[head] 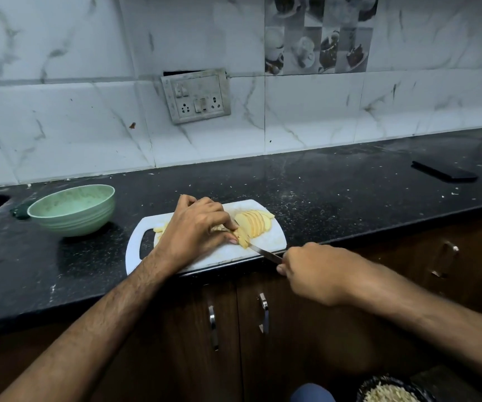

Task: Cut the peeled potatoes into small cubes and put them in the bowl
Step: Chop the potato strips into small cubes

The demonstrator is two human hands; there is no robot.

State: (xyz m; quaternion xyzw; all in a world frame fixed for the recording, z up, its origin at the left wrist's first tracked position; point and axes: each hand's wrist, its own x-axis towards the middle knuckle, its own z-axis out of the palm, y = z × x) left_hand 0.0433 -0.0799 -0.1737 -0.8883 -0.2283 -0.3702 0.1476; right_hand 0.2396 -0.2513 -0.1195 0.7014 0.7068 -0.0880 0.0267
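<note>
1. Your left hand (196, 227) lies on the white cutting board (274, 242), fingers curled down over the uncut part of the potato (241, 237), pinning it to the board.
2. Your right hand (312, 271) has a closed grip round the handle of the knife (264, 253), just off the near edge of the worktop (335, 198). The handle itself is hidden inside the fist.
3. The blade runs from the right hand up and left to the potato, meeting it right beside your left fingertips (232, 241).
4. Cut slices (255, 223) lie fanned on the board to the right of and beyond the left hand. They are flat slices, not cubes yet. A few pale bits show to the left of that hand.
5. The green bowl (73, 210) stands on the worktop to the left of the board, well apart from the slices; I cannot tell whether it holds anything.
6. The relation that matters: the blade's long axis runs diagonally, near-right to far-left, across the potato. The left hand is nearer the bowl, so it would likely do the transfer.
7. Risk, as I judge it: the edge sits very close to your left fingertips.
</note>
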